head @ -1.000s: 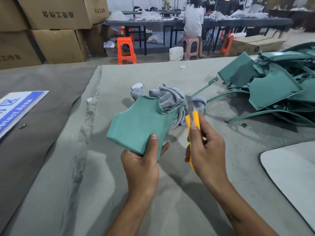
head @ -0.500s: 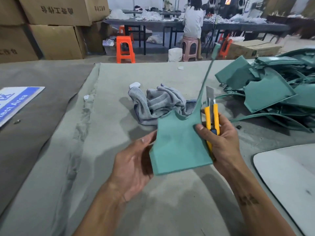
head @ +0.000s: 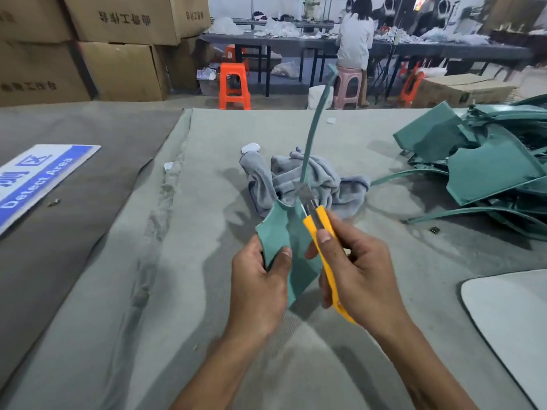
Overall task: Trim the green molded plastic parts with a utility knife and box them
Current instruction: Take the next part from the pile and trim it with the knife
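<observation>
Trimming step in hand: green molded part (head: 291,247) held above the tabletop (head: 207,291), pinched by left hand (head: 257,287) fingers; utility knife (head: 321,241) clamped in right hand (head: 359,278), blade at the base of the upright sprue strip (head: 313,125); next, probably a controlled cut there; untrimmed pile (head: 491,164) well apart, right.

Soft, even daylight casts faint shadows on the table (head: 118,291); wide-angle bending curves the edges, and the background blurs slightly.
</observation>
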A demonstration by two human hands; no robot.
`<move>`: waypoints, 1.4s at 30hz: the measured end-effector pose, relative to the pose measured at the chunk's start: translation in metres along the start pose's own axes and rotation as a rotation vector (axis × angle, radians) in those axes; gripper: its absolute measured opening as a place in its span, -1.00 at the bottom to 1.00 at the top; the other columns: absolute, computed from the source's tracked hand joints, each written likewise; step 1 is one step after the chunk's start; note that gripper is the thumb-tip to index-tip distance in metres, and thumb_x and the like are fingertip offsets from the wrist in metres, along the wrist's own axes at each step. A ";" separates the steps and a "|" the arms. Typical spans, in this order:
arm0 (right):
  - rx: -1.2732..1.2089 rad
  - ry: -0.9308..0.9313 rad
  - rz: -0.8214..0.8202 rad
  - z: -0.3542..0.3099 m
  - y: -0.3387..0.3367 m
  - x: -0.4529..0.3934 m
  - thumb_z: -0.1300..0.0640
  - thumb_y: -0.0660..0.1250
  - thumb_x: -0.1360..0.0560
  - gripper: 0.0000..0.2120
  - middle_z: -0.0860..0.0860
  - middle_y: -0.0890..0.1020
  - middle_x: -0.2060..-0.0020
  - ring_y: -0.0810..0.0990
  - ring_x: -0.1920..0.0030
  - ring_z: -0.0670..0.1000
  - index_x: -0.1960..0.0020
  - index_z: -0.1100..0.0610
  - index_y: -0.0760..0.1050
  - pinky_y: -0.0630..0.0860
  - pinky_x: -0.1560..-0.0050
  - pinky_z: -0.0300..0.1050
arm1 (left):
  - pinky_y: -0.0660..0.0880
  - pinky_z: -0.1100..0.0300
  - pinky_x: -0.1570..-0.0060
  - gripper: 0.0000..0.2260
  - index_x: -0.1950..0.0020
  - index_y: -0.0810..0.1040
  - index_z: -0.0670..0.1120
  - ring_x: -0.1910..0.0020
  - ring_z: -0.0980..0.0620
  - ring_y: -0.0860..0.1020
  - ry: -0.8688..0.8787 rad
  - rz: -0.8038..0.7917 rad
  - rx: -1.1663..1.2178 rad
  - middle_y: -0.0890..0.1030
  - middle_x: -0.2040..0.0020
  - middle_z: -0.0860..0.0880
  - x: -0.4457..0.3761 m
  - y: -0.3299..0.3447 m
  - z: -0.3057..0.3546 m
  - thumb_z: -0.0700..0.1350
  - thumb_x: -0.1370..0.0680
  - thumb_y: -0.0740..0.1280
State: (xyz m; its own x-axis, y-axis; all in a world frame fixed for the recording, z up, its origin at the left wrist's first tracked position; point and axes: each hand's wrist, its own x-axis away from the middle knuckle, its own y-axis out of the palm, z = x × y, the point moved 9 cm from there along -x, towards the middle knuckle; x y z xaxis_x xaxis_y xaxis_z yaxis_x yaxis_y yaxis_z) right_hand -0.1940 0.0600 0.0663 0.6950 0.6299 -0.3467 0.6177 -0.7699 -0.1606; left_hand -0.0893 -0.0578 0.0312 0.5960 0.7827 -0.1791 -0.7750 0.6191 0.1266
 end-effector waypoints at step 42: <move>0.356 -0.368 -0.043 -0.018 -0.011 -0.001 0.02 0.33 -0.66 -0.59 -0.13 0.70 -0.04 0.59 0.36 -0.18 -0.48 0.08 0.53 0.48 0.31 -0.34 | 0.59 0.28 0.32 -0.83 -0.04 0.61 -0.03 0.19 0.18 0.67 0.144 0.054 -0.357 0.69 0.16 0.12 0.006 -0.009 0.017 -0.11 -0.48 0.31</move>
State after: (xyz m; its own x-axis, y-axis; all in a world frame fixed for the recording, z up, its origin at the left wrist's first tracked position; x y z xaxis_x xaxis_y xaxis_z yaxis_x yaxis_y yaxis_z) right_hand -0.1950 0.0700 0.0845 0.4566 0.6331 -0.6251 0.4345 -0.7718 -0.4643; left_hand -0.0755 -0.0575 0.0459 0.5360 0.7811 -0.3201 -0.8442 0.4960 -0.2034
